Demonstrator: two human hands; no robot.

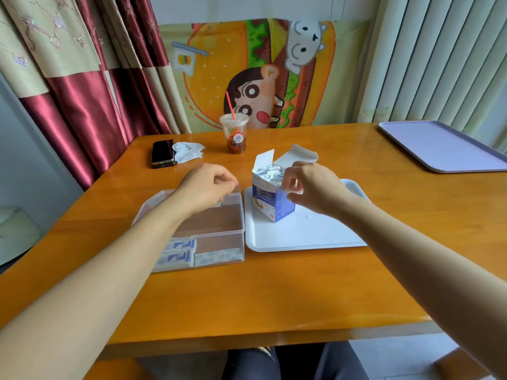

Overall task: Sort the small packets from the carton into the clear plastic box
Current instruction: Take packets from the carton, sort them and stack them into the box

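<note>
Right grip: a white packet [295, 190] is pinched between thumb and curled fingers of the right hand [312, 187], at the near rim of the carton's mouth. The pinch is narrow, as suits a thin, flat item.
Left grip: the left hand [208, 187] is held with its fingers curled downward over the far compartment of the clear plastic box [243, 215]. A pale sliver is seen under the fingertips, but it cannot be told whether anything is held.
Carton: the carton [270, 200] is stood upright on the white tray [301, 237], flaps folded open so that the loose packets [267, 171] are reached from above.
Box: it is set just left of the tray, so that the carry is kept short.
Sorted stock: blue-printed packets [175, 252] and paler packets [219, 256] are laid flat in separate near compartments, presumably grouped by type.
Progress: judged partial. The carton is heaped and the far compartment shows only bare floor.
Next move: the pinched packet is expected to be lifted clear of the flap and carried left.
Risk: the light carton may be tipped if the packet is snagged on the rim.
Surroundings: a lidded cup [234, 135], phone [163, 153], crumpled tissue [188, 150] and lilac tray [439, 144] are kept well apart on the table [274, 292].
</note>
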